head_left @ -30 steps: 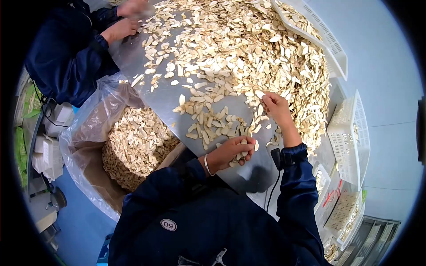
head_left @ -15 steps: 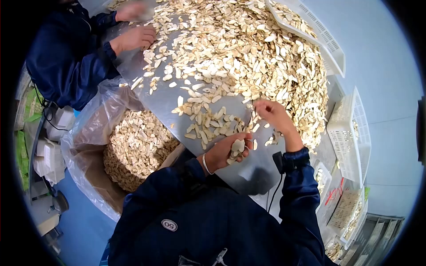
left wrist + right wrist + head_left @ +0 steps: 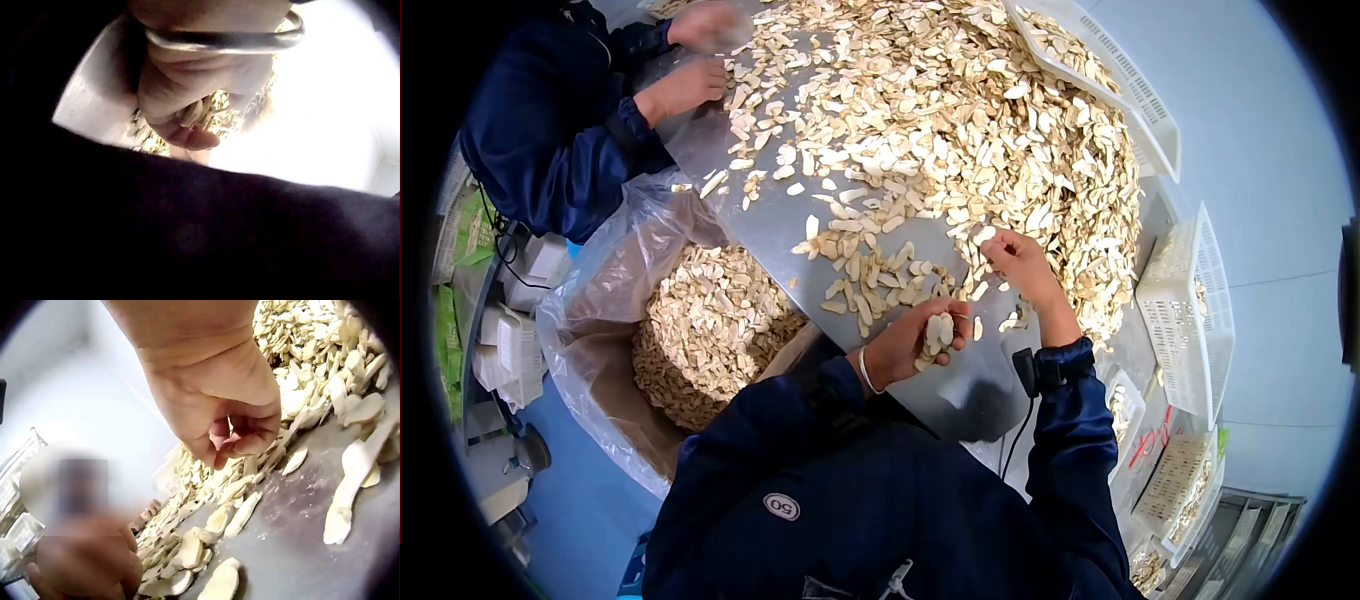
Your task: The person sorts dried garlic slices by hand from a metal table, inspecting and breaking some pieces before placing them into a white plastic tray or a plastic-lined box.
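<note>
Pale dried slices, brown at the edges, lie in a large pile [image 3: 960,110] on a metal table, with a looser cluster [image 3: 870,285] nearer the person. My left hand [image 3: 905,342], a bangle at its wrist, holds several slices [image 3: 938,335] in curled fingers at the table's near edge. In the left wrist view some slices [image 3: 195,112] show between its thumb and fingers. My right hand [image 3: 1025,268] pinches one slice [image 3: 985,235] at the pile's near side. From the right wrist, the right hand [image 3: 215,400] appears with fingertips together, close over the slices.
A carton lined with clear plastic [image 3: 590,290], filled with slices, stands left of the table. Another person's hands [image 3: 685,88] work at the far left. White perforated baskets [image 3: 1185,310] line the right side, with red scissors-like handles [image 3: 1145,450] near them. A cable hangs from my right wrist.
My right hand went down to the slices and now has a slice at its fingertips. The left hand turned, so its slices face up more. The other person's hands shifted slightly.
</note>
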`<state>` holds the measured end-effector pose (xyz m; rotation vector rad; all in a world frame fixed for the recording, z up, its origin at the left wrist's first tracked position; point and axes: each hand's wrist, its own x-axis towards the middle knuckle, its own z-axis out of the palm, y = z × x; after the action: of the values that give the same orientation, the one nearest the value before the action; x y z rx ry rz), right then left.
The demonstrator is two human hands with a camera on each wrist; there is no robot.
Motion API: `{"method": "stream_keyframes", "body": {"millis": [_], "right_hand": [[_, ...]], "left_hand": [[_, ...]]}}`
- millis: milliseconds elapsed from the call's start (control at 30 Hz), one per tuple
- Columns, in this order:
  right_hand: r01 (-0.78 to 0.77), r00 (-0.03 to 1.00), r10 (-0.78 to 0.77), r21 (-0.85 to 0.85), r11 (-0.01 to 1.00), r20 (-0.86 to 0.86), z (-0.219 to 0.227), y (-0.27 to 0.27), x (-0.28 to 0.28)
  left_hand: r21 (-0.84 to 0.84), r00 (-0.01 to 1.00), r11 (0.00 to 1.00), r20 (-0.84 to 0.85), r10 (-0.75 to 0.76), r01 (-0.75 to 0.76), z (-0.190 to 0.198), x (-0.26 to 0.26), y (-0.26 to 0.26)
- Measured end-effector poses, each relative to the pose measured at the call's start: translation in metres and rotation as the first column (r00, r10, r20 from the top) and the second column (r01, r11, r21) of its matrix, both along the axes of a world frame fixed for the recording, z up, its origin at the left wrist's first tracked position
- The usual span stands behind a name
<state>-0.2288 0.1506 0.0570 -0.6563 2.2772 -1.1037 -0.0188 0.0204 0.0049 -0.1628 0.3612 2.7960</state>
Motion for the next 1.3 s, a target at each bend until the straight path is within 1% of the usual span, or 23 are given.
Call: {"method": "stream_keyframes", "body": {"millis": [33, 100, 133, 167, 233, 267, 300, 333, 400, 500, 600, 633, 733, 767, 867, 900, 1000, 1033, 1133, 1167, 1200, 1267, 1300], "right_hand": [[-0.054, 0.998, 0.053, 0.062, 0.997, 0.014, 0.011, 0.0, 0.003], [-0.219, 0.952, 0.21, 0.019, 0.976, 0.221, 0.032, 0.001, 0.015], [-0.296, 0.904, 0.285, -0.015, 0.955, 0.319, 0.04, 0.0, 0.019], [-0.439, 0.81, 0.395, 0.001, 0.898, 0.433, 0.048, 0.0, 0.017], [-0.466, 0.855, 0.446, 0.012, 0.885, 0.264, 0.041, -0.008, 0.015], [-0.474, 0.868, 0.464, 0.019, 0.88, 0.176, 0.035, -0.012, 0.015], [-0.32, 0.946, 0.321, 0.025, 0.947, -0.04, 0.022, -0.017, 0.015], [-0.184, 0.955, 0.206, 0.116, 0.976, -0.214, 0.02, -0.025, 0.017], [-0.098, 0.915, 0.118, 0.072, 0.993, -0.385, 0.008, -0.039, 0.012], [-0.107, 0.776, 0.216, 0.214, 0.971, -0.592, 0.0, -0.052, 0.013], [-0.168, 0.853, 0.269, 0.253, 0.953, -0.447, 0.014, -0.051, 0.024], [-0.182, 0.874, 0.259, 0.218, 0.959, -0.41, 0.008, -0.045, 0.023], [-0.454, 0.855, 0.486, 0.192, 0.87, -0.181, 0.018, -0.034, 0.019], [-0.456, 0.855, 0.493, 0.222, 0.862, -0.161, 0.018, -0.033, 0.015], [-0.209, 0.859, 0.271, 0.185, 0.96, -0.434, 0.022, -0.048, 0.018], [-0.163, 0.814, 0.186, 0.091, 0.982, -0.55, 0.013, -0.052, 0.012], [-0.082, 0.692, 0.147, 0.125, 0.989, -0.707, -0.003, -0.068, -0.001], [-0.073, 0.69, 0.16, 0.152, 0.986, -0.706, -0.006, -0.07, -0.002], [-0.102, 0.752, 0.248, 0.264, 0.959, -0.611, -0.001, -0.07, 0.002], [-0.107, 0.758, 0.213, 0.205, 0.973, -0.617, -0.006, -0.066, 0.002], [-0.098, 0.803, 0.184, 0.179, 0.979, -0.566, -0.002, -0.063, 0.006], [-0.062, 0.883, 0.115, 0.13, 0.99, -0.454, 0.008, -0.055, 0.014], [-0.069, 0.931, 0.107, 0.119, 0.99, -0.349, 0.006, -0.048, 0.012]], "left_hand": [[0.009, 1.0, 1.0, -0.002, -0.004, 0.004, -0.001, -0.001, -0.001], [0.047, 1.0, 0.999, 0.01, 0.023, -0.023, 0.003, 0.0, -0.003], [0.065, 0.999, 0.997, 0.017, 0.036, -0.037, 0.006, 0.001, -0.004], [0.073, 0.999, 0.996, 0.023, 0.04, -0.041, 0.007, 0.001, -0.004], [0.088, 0.999, 0.995, 0.036, 0.04, -0.043, 0.008, 0.001, -0.003], [0.047, 0.999, 0.998, 0.031, 0.042, -0.044, 0.009, 0.001, -0.002], [0.005, 0.999, 0.999, 0.024, 0.044, -0.044, 0.008, 0.003, -0.001], [-0.035, 0.999, 0.998, 0.018, 0.048, -0.047, 0.008, 0.003, 0.0], [-0.064, 0.999, 0.997, -0.016, 0.031, -0.032, 0.005, 0.003, 0.001], [-0.076, 0.999, 0.997, -0.034, -0.004, 0.001, 0.003, 0.004, 0.0], [-0.077, 0.997, 0.997, -0.069, -0.021, 0.016, 0.001, 0.004, -0.001], [-0.077, 0.996, 0.997, -0.086, -0.028, 0.021, 0.001, 0.004, -0.001], [-0.08, 0.996, 0.996, -0.075, -0.041, 0.035, 0.005, 0.003, -0.001], [-0.085, 0.996, 0.996, -0.078, -0.046, 0.039, 0.004, 0.003, 0.0], [-0.108, 0.995, 0.993, -0.091, -0.049, 0.039, 0.002, 0.002, 0.001], [-0.117, 0.994, 0.993, -0.096, -0.045, 0.034, 0.002, 0.002, 0.0], [-0.105, 0.995, 0.994, -0.098, -0.034, 0.024, 0.005, 0.004, -0.001], [-0.092, 0.995, 0.996, -0.097, -0.03, 0.021, 0.006, 0.005, -0.001], [-0.112, 0.997, 0.993, -0.068, -0.035, 0.028, 0.003, 0.005, -0.002], [-0.107, 0.996, 0.994, -0.08, -0.031, 0.023, 0.003, 0.005, -0.002], [-0.101, 0.995, 0.995, -0.09, -0.031, 0.022, 0.002, 0.004, -0.002], [-0.102, 0.994, 0.994, -0.101, -0.038, 0.028, 0.001, 0.003, 0.0], [-0.108, 0.994, 0.994, -0.102, -0.043, 0.031, 0.001, 0.003, 0.0]]}}
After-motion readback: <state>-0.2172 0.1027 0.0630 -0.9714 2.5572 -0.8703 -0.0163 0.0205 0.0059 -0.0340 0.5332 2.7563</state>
